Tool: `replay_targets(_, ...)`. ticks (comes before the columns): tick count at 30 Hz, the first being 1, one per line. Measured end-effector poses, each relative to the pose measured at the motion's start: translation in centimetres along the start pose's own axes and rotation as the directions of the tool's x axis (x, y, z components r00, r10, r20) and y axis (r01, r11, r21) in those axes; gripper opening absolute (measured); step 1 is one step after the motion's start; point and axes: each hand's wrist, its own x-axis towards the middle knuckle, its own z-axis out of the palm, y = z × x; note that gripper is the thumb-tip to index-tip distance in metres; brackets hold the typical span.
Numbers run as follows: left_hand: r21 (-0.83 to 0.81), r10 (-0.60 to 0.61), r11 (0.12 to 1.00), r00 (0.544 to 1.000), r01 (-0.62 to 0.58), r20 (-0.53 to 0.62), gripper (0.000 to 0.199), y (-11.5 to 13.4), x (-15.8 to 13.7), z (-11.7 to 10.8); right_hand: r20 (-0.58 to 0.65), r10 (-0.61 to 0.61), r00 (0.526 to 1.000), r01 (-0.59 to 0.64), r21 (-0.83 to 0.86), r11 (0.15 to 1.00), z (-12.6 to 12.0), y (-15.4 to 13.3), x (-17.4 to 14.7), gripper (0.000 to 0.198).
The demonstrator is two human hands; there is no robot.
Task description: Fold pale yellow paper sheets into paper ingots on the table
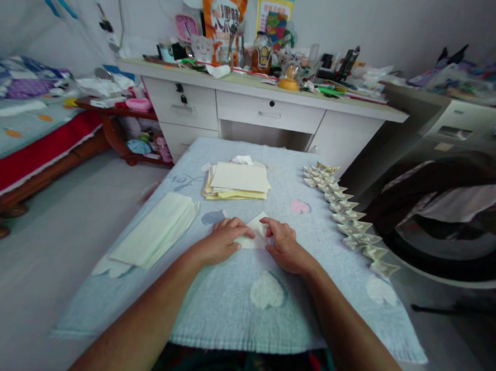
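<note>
A small cream sheet of paper (256, 237), folded to a peak at its far side, lies on the cloth-covered table between my hands. My left hand (227, 239) holds its left part down, index finger across the paper and thumb at the near left corner. On the other side, the curled fingers of my right hand (285, 245) hold the right edge, index fingertip near the peak and thumb lower down. A stack of cream and yellow paper (240, 178) sits just beyond. To the left is a pile of pale green folded sheets (155, 230).
Several folded paper boats (349, 217) form a row along the table's right side. The light blue cloth (223, 313) has heart prints. Behind stands a white desk (271, 111) crowded with jars and bags; a washing machine (456, 136) is right, a bed (36, 133) left.
</note>
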Motion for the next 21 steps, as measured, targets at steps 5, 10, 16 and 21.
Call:
replay_targets(5, -0.049, 0.031, 0.998, 0.999, -0.031, 0.011, 0.05, -0.3, -0.2, -0.4, -0.006, -0.021, 1.0, 0.021, 0.002, 1.0, -0.3, 0.1, -0.2, 0.042)
replay_targets(10, -0.102, 0.039, 0.994, 0.996, -0.047, -0.086, 0.03, -0.5, 0.2, -0.2, -0.017, -0.056, 0.998, 0.055, -0.075, 0.996, -0.2, 0.0, -0.2, 0.022)
replay_targets(16, 0.019, -0.109, 0.991, 0.885, 0.131, -0.453, 0.043, -0.3, 1.5, 1.8, -0.092, -0.052, 0.994, 0.039, -0.138, 0.99, 0.7, 0.0, 0.3, 0.016)
replay_targets(21, 0.148, -0.09, 0.975, 0.904, 0.165, -0.417, 0.046, -0.2, 1.9, 2.8, -0.213, 0.021, 0.977, -0.061, -0.183, 0.981, 1.2, 0.3, 0.5, 0.032)
